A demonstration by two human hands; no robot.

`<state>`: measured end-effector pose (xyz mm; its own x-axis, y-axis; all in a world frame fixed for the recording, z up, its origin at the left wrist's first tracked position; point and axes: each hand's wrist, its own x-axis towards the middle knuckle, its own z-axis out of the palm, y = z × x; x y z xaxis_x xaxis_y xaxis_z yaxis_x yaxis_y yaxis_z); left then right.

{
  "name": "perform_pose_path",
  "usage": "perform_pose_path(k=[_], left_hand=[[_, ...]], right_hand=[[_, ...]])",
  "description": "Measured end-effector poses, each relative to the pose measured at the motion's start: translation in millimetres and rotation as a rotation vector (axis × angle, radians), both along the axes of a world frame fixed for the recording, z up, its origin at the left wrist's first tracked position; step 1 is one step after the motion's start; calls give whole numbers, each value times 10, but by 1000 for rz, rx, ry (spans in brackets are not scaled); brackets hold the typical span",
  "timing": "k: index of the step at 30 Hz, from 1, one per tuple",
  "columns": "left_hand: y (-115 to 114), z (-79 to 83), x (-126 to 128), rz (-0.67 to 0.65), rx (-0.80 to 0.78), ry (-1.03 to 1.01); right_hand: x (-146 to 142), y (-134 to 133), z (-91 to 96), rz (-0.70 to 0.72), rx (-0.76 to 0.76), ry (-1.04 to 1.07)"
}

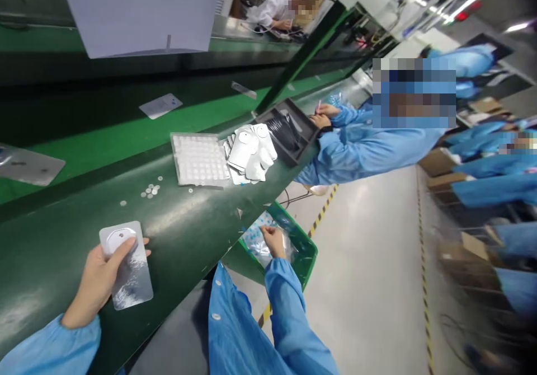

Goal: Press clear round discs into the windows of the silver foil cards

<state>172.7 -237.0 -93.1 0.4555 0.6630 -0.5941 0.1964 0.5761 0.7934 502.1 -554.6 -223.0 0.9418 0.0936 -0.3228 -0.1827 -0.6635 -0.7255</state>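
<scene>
My left hand (pixel 103 266) grips a flat silver phone back cover (pixel 133 274) by its edges, thumb on its upper face near a round ring outline. The cover is held over the green bench. Over a green plastic bin (pixel 308 260) beside the bench edge is my right hand (pixel 274 242), its fingertips pinched together. Whether anything sits between those fingertips is too small to tell. Clear film sheets with blue dots (pixel 257 235) lie in the bin, just under that hand.
On the bench (pixel 188 240) stand a white compartment tray (pixel 200 159), a pile of white cards (pixel 247 150) and a dark grey box (pixel 289 131). Small round discs (pixel 151 190) lie loose. More covers (pixel 161 106) rest on the green belt. A co-worker's blue sleeve (pixel 356 156) is at right.
</scene>
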Motion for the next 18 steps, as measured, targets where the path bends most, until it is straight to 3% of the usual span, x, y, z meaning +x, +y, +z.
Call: perform_pose_path(k=[3, 6, 11, 18], left_hand=[[-2, -43, 16, 2, 48, 29], [-49, -87, 24, 70, 98, 51], [-162, -137, 27, 170, 147, -2], [-139, -106, -13, 126, 117, 47]], right_hand=[[59, -11, -323, -14, -129, 46], [81, -50, -455, 2, -212, 37], [138, -249, -362, 32, -237, -83], [163, -377, -131, -3, -142, -208]])
